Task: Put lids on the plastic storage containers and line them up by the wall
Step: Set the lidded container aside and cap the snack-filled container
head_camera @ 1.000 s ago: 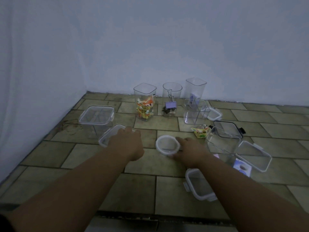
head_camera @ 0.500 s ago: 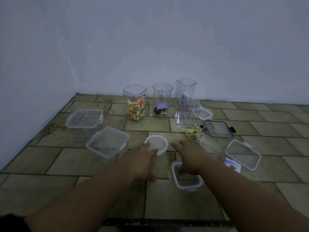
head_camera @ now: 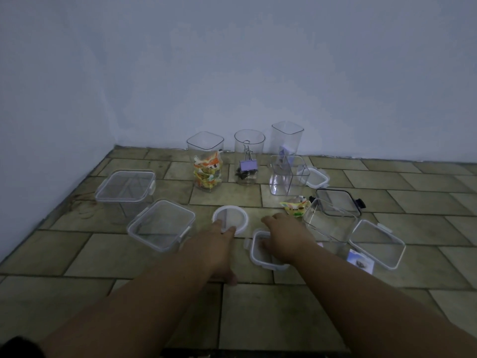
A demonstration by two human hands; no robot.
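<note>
Tiled floor (head_camera: 258,306), pale wall (head_camera: 258,60). Round lid (head_camera: 231,215), on floor: likely light, stiff, slick; lift by rim. Left hand (head_camera: 215,245), fingers straight, touches its near edge. Right hand (head_camera: 284,237) rests flat on square lid (head_camera: 255,254).

The floor (head_camera: 227,195) is matt, rough-looking tile with dark grout, and the wall (head_camera: 232,73) is matt, slightly uneven paint. The square container (head_camera: 205,144), round container (head_camera: 249,148) and lidded container (head_camera: 125,186) are clear, glossy plastic. The round lid (head_camera: 230,219) has an opaque white plastic rim. The binder clip (head_camera: 248,165) is lilac-coated with wire handles. The snack packets (head_camera: 207,173) are shiny printed film.
</note>
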